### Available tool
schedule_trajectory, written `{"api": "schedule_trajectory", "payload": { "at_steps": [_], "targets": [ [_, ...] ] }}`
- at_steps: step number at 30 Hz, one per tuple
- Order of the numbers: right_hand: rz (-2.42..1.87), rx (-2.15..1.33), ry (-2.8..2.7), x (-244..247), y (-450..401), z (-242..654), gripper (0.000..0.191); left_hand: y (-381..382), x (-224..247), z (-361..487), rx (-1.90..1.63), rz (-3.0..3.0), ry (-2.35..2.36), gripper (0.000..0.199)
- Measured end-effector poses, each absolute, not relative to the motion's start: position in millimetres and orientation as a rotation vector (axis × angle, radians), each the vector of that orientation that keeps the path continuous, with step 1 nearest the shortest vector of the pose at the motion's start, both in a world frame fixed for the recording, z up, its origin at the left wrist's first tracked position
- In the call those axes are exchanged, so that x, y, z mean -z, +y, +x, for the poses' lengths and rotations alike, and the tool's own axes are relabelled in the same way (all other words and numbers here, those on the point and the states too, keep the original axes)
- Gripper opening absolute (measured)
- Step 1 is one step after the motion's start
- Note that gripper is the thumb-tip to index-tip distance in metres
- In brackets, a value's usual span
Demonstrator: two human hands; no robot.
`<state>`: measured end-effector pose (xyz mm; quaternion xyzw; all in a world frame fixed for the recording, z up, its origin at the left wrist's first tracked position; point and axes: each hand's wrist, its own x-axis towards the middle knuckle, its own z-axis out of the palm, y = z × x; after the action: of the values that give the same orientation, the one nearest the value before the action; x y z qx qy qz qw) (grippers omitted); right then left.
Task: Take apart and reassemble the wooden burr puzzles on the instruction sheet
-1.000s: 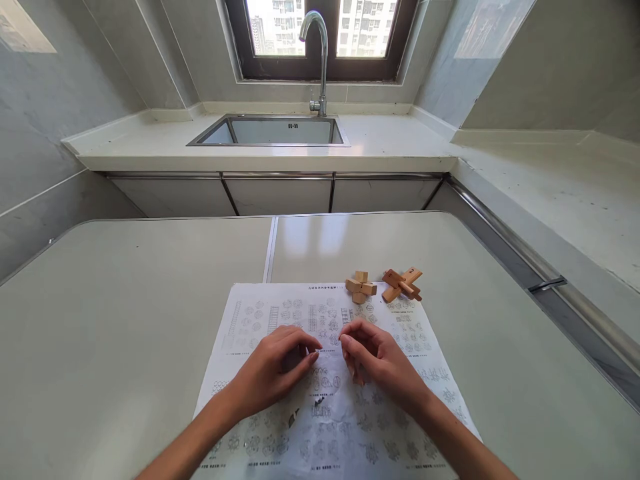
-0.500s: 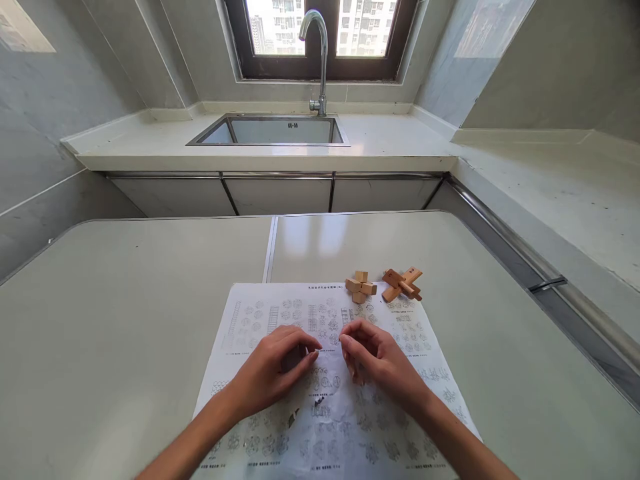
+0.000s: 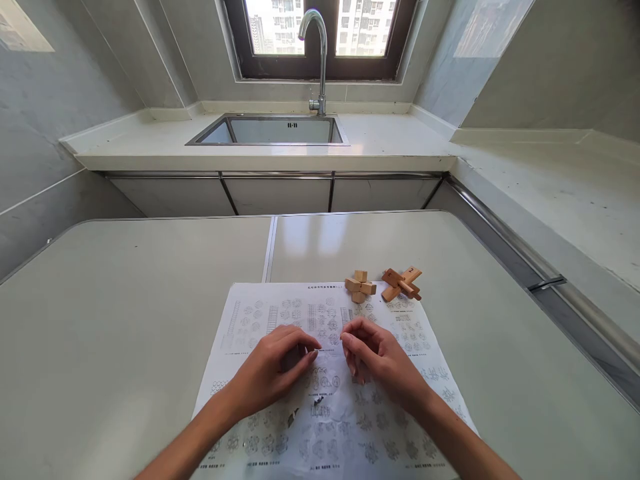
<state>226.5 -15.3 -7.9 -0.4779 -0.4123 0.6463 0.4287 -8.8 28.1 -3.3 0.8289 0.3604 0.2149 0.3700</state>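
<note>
My left hand (image 3: 283, 363) rests over a printed paper sheet (image 3: 240, 387), fingers bent and a gap between thumb and forefinger; it holds nothing I can see. Facing it a short way off, my right hand (image 3: 375, 353) is loosely curled, its thumb tip close to the forefinger and nothing visible between them. Beyond the right hand, on the sheet's far edge, sits a pale wooden interlocking puzzle (image 3: 360, 287). Beside that one lies a darker, reddish wooden puzzle (image 3: 401, 284) with crossed flat pieces and a round peg. Neither hand touches the puzzles.
The sheet lies on a light tabletop (image 3: 125, 320) with a seam (image 3: 270, 250) across it. Past the table, a counter (image 3: 390, 133) carries a sink (image 3: 280, 145) and a tall faucet (image 3: 323, 67) below a window (image 3: 320, 67). Another counter ledge (image 3: 560, 193) runs along the right.
Hardly anything differs. My right hand has shifted very slightly, its fingertips moving a touch; my left hand and both wooden puzzles stay where they were.
</note>
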Motion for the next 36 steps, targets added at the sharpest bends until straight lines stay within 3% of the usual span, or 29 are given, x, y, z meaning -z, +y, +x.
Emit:
{"api": "schedule_trajectory", "payload": {
  "at_steps": [36],
  "targets": [
    [-1.19,-1.615,-1.026,10.2,-15.8,226.8,0.041,27.7,6.1,-10.3,-0.538,2.119,0.924,0.014]
  ]
}}
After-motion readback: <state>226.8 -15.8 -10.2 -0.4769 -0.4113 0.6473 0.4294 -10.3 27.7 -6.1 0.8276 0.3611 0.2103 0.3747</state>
